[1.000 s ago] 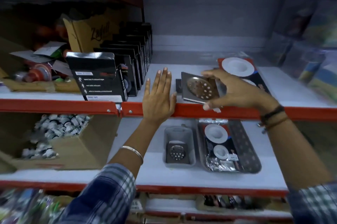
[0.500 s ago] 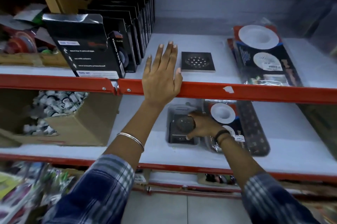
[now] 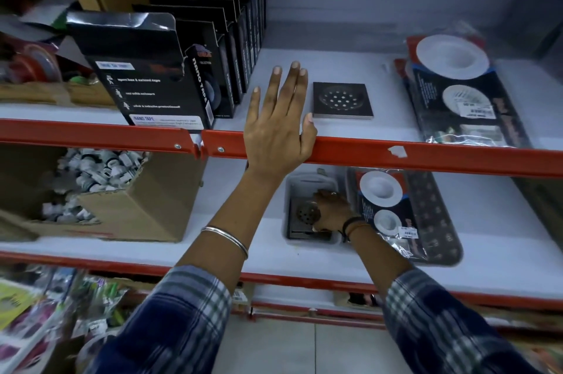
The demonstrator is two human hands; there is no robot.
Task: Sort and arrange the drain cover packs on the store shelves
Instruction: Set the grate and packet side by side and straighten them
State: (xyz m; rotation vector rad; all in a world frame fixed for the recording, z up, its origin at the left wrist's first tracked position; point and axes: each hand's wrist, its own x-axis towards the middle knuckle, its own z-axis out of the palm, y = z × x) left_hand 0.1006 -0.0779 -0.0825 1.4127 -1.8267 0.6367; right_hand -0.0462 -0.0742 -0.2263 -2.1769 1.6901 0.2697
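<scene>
**Right hand down in lower-shelf tray, left hand braced on upper rail**

Store shelving filled the view: white boards with red front rails, two tiers visible plus a blurred one below. Upper shelf (image 3: pixel 350 69) ran behind the left hand; lower shelf (image 3: pixel 213 239) sat under it. Left of that hand stood a row of black tape boxes (image 3: pixel 158 69); below-left, a cardboard box (image 3: pixel 146 206) of small white fittings.

Left hand (image 3: pixel 278 127) lay flat and open, palm on the red rail (image 3: pixel 426 157), fingers spread onto the upper board, gripping nothing. Just right of its thumb sat a loose square drain cover (image 3: pixel 342 100), apart from it. Further right lay a bagged pack with white round covers (image 3: pixel 457 90), reaching to the rail.

Right hand (image 3: pixel 330 210) was inside a small clear tray (image 3: pixel 294 188) on the lower shelf, fingers curled over a square drain cover (image 3: pixel 306 216) there; whether it was actually pinched I cannot tell. Another bagged pack (image 3: pixel 405 215) lay touching the tray on that hand's right.

Step, as judged: picking the tray's cover to move it up beside the loose one. Next move calls for a firm pinch, then lifting out under the rail without clipping it. Open board lay between the loose cover and the upper bagged pack; headroom below the rail looked tight.
</scene>
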